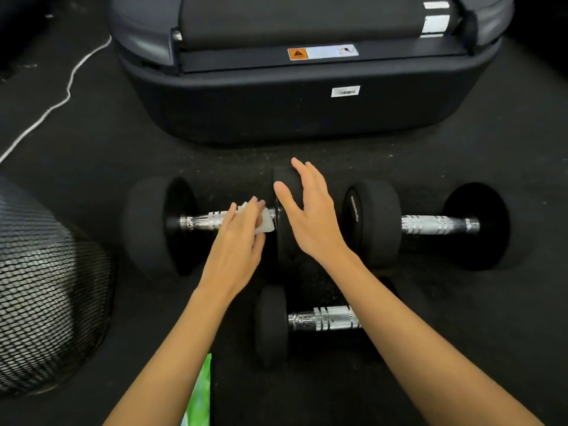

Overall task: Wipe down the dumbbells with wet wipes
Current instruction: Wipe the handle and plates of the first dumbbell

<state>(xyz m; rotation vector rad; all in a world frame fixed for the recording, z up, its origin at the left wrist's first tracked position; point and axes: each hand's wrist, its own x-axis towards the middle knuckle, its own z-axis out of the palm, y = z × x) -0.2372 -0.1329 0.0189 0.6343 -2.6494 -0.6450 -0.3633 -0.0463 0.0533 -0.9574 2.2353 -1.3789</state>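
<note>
Three black dumbbells with chrome handles lie on the dark floor. My left hand (238, 241) presses a white wet wipe (266, 221) against the right end of the left dumbbell's handle (199, 221). My right hand (309, 215) rests flat, fingers spread, on that dumbbell's right weight head (284, 179). A second dumbbell (430, 224) lies to the right. A third, smaller dumbbell (322, 318) lies nearer me, its right end hidden by my right forearm.
A black treadmill base (307, 103) stands just behind the dumbbells. A mesh-covered round object (46, 287) sits at the left. A white cord (61, 96) runs across the floor at upper left. A green wipes packet (201, 392) lies under my left forearm.
</note>
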